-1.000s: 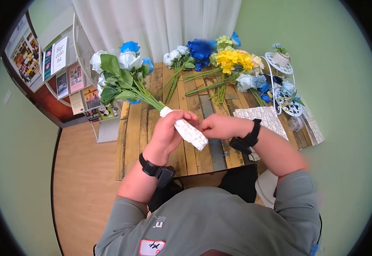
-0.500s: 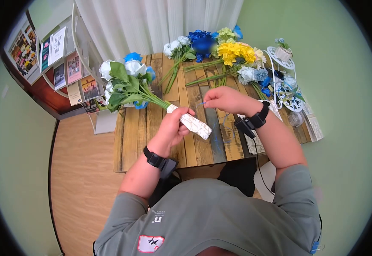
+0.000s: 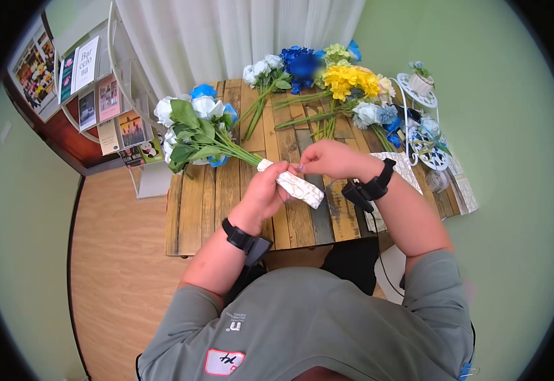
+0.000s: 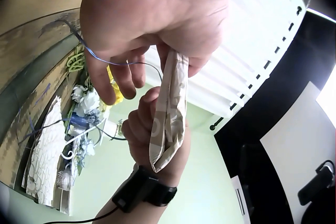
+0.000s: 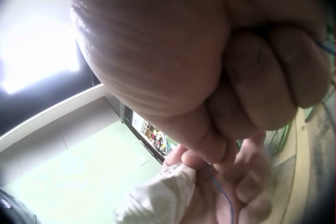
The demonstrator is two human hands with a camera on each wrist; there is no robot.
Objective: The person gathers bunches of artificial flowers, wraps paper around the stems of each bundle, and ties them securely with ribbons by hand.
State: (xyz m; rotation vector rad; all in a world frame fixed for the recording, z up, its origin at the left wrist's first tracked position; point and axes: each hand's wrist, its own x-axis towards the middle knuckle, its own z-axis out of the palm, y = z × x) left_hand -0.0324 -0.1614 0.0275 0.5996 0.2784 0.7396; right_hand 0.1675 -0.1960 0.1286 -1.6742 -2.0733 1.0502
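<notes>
In the head view my left hand grips a bouquet of white and blue roses by its stems, where patterned white paper wraps them. The flower heads lean to the upper left and the wrapped end points to the lower right. My right hand pinches a thin blue ribbon close beside the left fingertips. Seen from the left wrist, the ribbon runs across the left palm's fingers and trails toward the table. The paper's folded lower end sticks out below the left hand.
On the wooden table, white, dark blue and yellow flowers lie along the back. Sheets of patterned paper are at the right, near a white metal stand and a roll of clear tape. A magazine rack stands at left.
My right hand moved up off the wrap with the ribbon end, then came back down to the left fingertips. The bouquet has shifted slightly right and down in my left hand.
</notes>
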